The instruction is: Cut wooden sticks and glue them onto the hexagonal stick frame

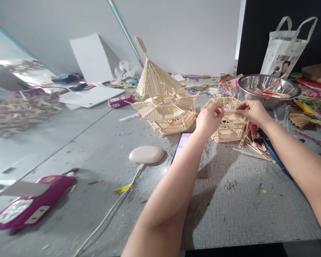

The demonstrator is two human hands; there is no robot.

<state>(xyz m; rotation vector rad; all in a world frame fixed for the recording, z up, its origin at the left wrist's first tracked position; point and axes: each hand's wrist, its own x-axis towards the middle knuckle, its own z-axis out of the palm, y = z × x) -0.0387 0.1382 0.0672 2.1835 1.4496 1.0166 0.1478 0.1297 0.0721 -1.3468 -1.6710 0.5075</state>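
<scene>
A small many-sided frame of thin wooden sticks (228, 134) stands on the grey table, with short upright sticks along its top. My left hand (209, 119) is closed at its near left upper edge, thumb and finger pinched together. Across from it my right hand (254, 112) pinches at the upper right edge. Between the fingertips a thin wooden stick (229, 112) seems to lie level along the frame's top; its ends are hidden by my fingers. Left of the frame rises a larger stick-built pavilion (163, 96) with a pointed roof and flared eaves.
Behind my right hand is a metal bowl (270, 101) of sticks. Loose sticks (256, 150) lie under my right forearm. A phone (181, 144) lies beside my left forearm. Further left are a white oval device (146, 154) with a cable and a purple power strip (34, 200).
</scene>
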